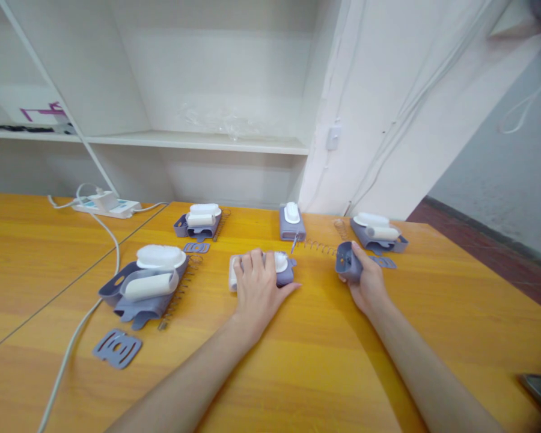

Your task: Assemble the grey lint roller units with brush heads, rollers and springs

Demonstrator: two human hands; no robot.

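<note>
— Since both forearms reach out over the tabletop point(297, 361), what goes down as item one?

— Left hand point(256, 290): palm down, fingers curled over a grey-and-white unit point(283, 269), thumb stretched out along the wood beside it. The unit lies near the middle of the tabletop, straight ahead of the person.

— Item two?

— Right hand point(365, 282): closed around a grey shell point(346, 260), to the right of the unit and apart from it. I cannot tell whether the shell rests on the wood.

— Anything between them?

— One coil spring point(315, 245), lying flat just behind the gap between the hands.

— And the remaining stock?

— Near left: a larger grey tray set point(148, 279) carrying white parts, with a second spring point(178, 291) along its right side and a flat grey plate point(117, 347) in front of it.
Far left: a smaller set point(201, 219), of the same sort.
Far centre: a closed unit point(292, 221) with a white top.
Far right: another set point(376, 231), just behind the right hand.
Far left edge: a white power strip point(106, 204), whose cable point(79, 337) trails toward the near edge.
Behind it all: a white shelf point(198, 141) against the wall.
</note>
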